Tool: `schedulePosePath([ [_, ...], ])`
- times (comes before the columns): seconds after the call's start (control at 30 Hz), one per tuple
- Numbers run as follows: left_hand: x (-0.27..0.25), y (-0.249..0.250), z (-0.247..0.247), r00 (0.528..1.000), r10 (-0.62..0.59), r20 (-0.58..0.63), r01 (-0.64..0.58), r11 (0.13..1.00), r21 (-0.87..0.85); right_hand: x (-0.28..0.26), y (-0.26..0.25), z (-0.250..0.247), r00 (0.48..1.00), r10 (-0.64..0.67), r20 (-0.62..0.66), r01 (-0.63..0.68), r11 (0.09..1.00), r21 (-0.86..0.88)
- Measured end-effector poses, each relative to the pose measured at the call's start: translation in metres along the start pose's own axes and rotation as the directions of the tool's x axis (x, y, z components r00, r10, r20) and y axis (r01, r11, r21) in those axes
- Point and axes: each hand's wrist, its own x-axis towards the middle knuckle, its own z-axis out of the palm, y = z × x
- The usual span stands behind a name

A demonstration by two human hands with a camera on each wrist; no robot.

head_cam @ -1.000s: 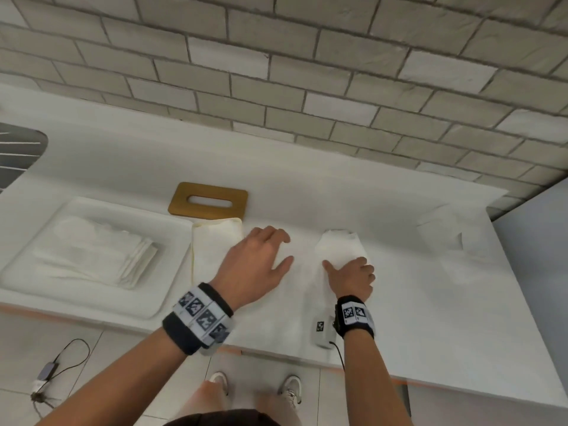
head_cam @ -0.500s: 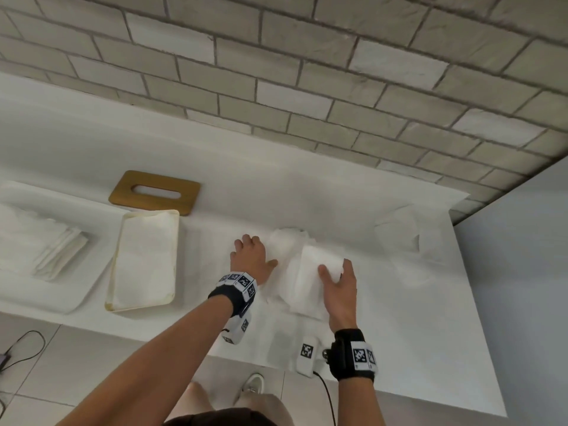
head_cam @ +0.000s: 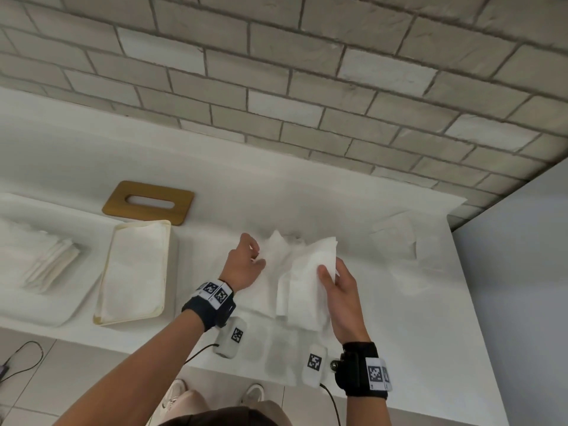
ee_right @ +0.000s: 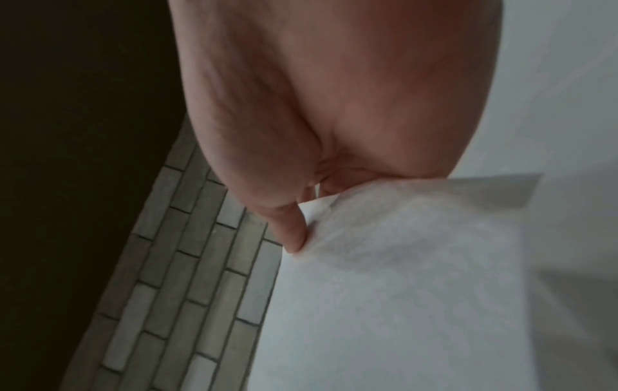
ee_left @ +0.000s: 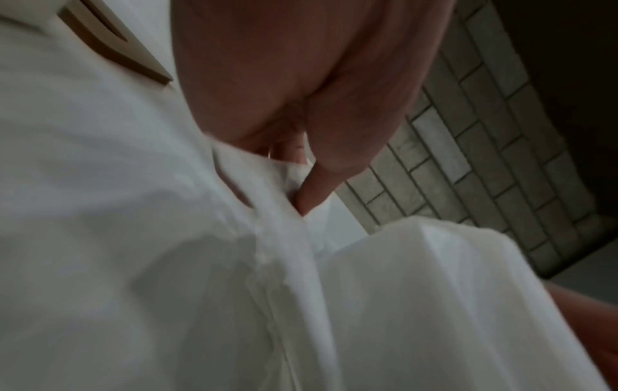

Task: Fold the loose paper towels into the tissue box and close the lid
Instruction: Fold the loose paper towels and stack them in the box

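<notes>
A white paper towel (head_cam: 302,281) is lifted off the white counter between both hands, partly folded. My left hand (head_cam: 246,262) pinches its left edge; the left wrist view shows thumb and finger closed on the paper towel (ee_left: 291,174). My right hand (head_cam: 335,278) holds the right folded flap, thumb on top; the right wrist view shows the paper towel (ee_right: 384,238) pinched at its corner. To the left stands the cream tissue box (head_cam: 167,241), open, with folded towels lying inside. Its wooden lid (head_cam: 147,202), with an oval slot, lies flat behind the box.
A white tray (head_cam: 61,312) at far left holds a stack of folded towels (head_cam: 50,265). More loose towels (head_cam: 396,238) lie at the counter's back right. A brick wall runs behind. The counter's front edge is near my wrists; a cable lies on the floor below.
Both hands went from pressing the towel flat on the counter to pinching and lifting it. The head view swung right, so the box and tray now sit further left.
</notes>
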Motion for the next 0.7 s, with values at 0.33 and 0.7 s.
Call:
schedulePosePath([
  [0.33,-0.067,0.016,-0.073,0.993,0.117,0.007,-0.097,0.856,-0.508,-0.012,-0.072,0.091,0.966,-0.053,0.254,-0.005,0.974,0.224],
  [0.7,-0.102,-0.008,-0.192,0.991,0.001,0.133,0.118,0.46,-0.88,-0.032,-0.11,0.25,0.894,-0.153,0.422,0.123,0.988,0.097],
])
